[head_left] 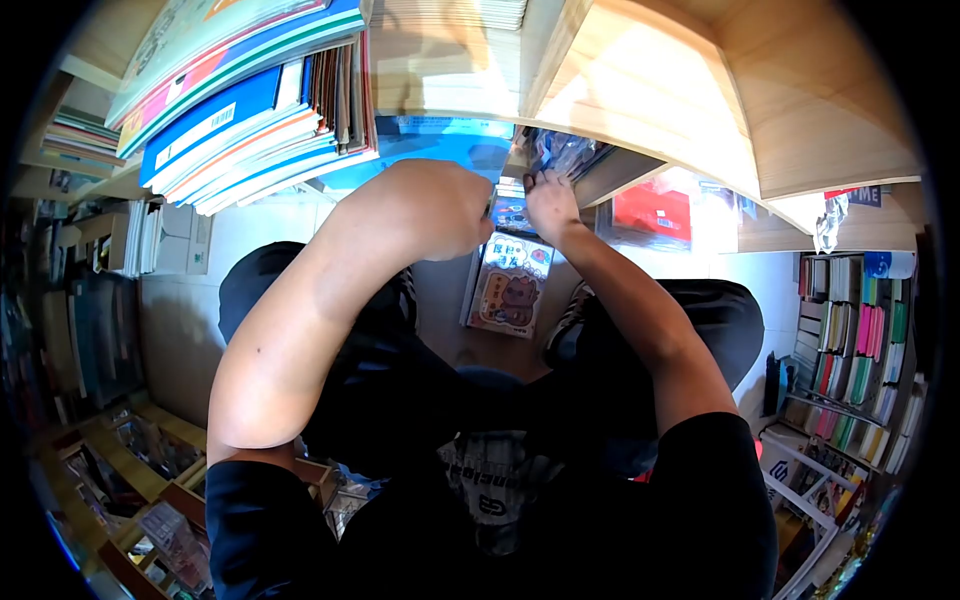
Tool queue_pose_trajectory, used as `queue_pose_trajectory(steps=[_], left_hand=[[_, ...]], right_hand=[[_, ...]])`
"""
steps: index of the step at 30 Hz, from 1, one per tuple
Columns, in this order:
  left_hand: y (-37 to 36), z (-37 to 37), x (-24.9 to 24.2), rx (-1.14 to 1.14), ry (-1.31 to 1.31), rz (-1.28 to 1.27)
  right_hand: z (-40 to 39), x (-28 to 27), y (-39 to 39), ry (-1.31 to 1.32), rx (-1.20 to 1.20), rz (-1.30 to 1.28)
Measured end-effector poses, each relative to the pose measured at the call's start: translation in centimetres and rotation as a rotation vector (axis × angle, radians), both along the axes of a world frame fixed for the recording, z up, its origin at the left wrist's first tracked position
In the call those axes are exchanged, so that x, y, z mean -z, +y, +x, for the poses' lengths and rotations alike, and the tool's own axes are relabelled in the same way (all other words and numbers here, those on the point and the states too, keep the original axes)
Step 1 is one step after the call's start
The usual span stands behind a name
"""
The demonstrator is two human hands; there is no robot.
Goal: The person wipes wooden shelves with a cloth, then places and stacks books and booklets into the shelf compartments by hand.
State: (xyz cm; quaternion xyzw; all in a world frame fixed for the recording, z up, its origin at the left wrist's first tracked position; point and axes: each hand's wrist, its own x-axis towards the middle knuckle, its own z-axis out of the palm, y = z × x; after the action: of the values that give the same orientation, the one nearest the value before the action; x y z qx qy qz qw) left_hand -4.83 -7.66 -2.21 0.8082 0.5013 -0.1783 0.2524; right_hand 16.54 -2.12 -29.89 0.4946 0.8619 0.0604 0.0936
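My left hand point(445, 208) is closed, with its fingertips curled at the left edge of a small blue printed item point(512, 209); what it grips is mostly hidden. On the other side of that item, my right hand point(552, 207) has its fingers apart and reaches to the edge of a box of plastic-wrapped goods point(560, 152). Just below both hands, a notebook point(512, 288) with a cartoon bear on its cover lies on a small stack on the floor between my feet.
A wooden shelf point(640, 75) overhangs the hands. Stacked books and folders point(245, 120) rise at the upper left. A red packaged item point(653, 212) lies to the right on the floor, and a filled bookcase point(850, 340) stands farther right.
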Motion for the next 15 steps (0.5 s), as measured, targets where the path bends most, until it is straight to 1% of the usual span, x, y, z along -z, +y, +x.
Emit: queue_pose_trajectory(steps=[1,3,6,15], left_hand=[[0.0,0.0,0.2,-0.001,0.000,-0.003],[0.1,0.0,0.6,0.039,-0.024,0.012],[0.0,0.0,0.6,0.039,-0.051,0.012],[0.0,0.1,0.8,0.032,-0.061,0.010]], right_hand=[[0.0,0.5,0.0,0.000,-0.001,-0.003],[-0.1,1.1,0.1,0.011,-0.011,0.096],[0.0,1.3,0.2,0.023,-0.050,0.114],[0.1,1.7,-0.3,-0.007,-0.055,0.031]])
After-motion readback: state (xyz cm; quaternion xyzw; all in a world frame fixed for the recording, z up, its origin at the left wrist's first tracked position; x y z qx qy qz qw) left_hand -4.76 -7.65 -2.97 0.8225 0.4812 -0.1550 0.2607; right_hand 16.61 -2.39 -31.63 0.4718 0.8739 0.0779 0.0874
